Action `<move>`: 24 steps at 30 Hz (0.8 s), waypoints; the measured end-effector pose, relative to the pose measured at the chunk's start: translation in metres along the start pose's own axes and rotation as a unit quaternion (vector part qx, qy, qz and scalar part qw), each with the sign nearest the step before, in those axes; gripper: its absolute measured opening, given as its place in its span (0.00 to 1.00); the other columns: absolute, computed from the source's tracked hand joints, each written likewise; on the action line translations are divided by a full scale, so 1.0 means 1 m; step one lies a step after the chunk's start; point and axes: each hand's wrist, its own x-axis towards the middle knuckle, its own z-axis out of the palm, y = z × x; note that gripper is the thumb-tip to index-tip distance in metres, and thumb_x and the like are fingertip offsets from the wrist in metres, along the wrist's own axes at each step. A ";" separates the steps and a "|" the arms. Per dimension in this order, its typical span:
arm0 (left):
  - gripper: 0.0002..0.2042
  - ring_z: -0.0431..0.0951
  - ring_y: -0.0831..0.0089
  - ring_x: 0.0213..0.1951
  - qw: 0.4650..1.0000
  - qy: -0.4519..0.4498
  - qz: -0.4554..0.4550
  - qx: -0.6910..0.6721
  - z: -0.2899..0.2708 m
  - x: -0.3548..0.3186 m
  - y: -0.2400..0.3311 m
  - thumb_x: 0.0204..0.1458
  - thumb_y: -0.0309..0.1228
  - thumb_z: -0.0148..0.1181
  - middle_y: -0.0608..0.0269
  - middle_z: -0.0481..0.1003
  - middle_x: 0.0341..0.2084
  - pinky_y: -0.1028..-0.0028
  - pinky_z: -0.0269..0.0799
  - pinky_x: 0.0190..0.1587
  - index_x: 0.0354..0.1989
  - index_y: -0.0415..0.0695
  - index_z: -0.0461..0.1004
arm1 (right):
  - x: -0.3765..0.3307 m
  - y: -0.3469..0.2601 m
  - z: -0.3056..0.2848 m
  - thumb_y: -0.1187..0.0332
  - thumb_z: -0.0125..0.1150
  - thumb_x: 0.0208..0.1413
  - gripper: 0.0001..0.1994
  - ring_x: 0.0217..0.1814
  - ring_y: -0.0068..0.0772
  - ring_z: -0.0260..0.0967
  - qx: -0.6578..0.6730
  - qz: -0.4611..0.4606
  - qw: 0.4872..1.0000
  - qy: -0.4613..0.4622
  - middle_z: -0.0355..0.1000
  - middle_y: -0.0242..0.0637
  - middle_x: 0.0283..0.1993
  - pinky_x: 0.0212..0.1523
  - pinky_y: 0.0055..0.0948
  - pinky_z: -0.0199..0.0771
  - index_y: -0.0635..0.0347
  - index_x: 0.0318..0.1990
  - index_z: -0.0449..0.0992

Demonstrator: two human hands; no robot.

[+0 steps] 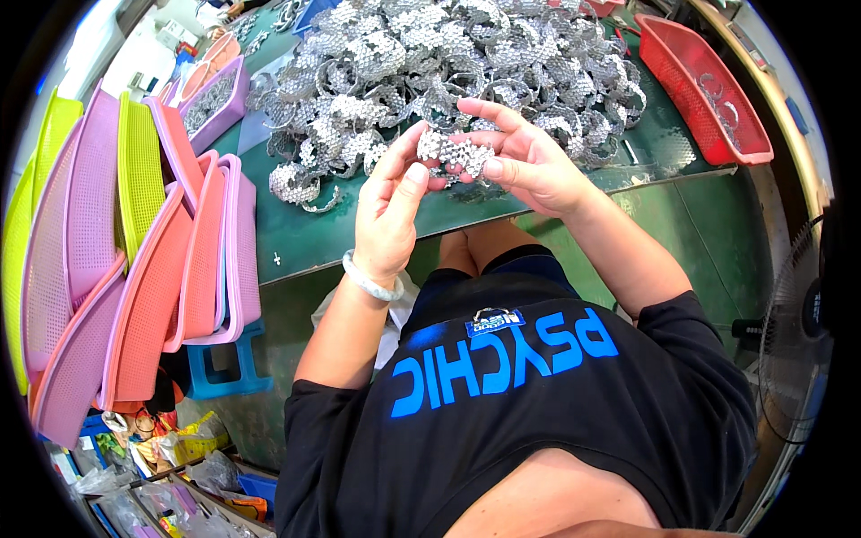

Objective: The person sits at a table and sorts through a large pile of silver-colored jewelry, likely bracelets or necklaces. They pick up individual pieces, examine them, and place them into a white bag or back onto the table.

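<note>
Both my hands are raised over the near edge of a green table (305, 238). A small silvery perforated metal strip piece (453, 152) sits between them. My right hand (520, 157) cups it from the right with fingers curled over it. My left hand (390, 211), with a pale bangle on the wrist, pinches its left end. Behind them lies a large heap of similar curled silvery strips (430, 63) covering the table's far part.
A stack of pink, salmon and yellow-green plastic baskets (134, 251) leans at the left. A red basket (704, 85) stands at the table's right, a purple one (215, 103) with metal pieces at the back left. A fan (798, 332) is at the right, a blue stool (224, 368) below the baskets.
</note>
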 end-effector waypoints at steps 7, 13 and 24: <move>0.18 0.70 0.70 0.47 1.000 0.023 -0.015 -0.007 0.001 -0.002 -0.001 0.58 0.28 0.45 0.57 0.64 0.53 0.69 0.69 0.46 0.57 0.37 0.60 | -0.002 0.004 -0.005 0.71 0.60 0.51 0.36 0.49 0.32 0.68 0.050 0.021 0.998 -0.011 0.64 0.47 0.54 0.52 0.30 0.66 0.61 0.64 0.46; 0.18 0.70 0.74 0.45 0.999 0.031 0.034 0.020 0.006 -0.003 0.000 0.56 0.24 0.49 0.56 0.67 0.48 0.75 0.70 0.44 0.55 0.34 0.62 | -0.004 0.003 -0.001 0.72 0.61 0.50 0.37 0.51 0.34 0.67 0.067 0.000 0.998 -0.012 0.62 0.47 0.55 0.54 0.31 0.65 0.60 0.65 0.45; 0.19 0.68 0.72 0.48 0.988 0.043 0.118 0.085 0.012 -0.005 -0.002 0.48 0.18 0.57 0.59 0.62 0.47 0.76 0.68 0.45 0.51 0.35 0.66 | -0.006 0.011 -0.004 0.71 0.61 0.49 0.39 0.61 0.38 0.57 0.126 -0.008 0.991 -0.040 0.58 0.45 0.59 0.61 0.37 0.55 0.57 0.65 0.44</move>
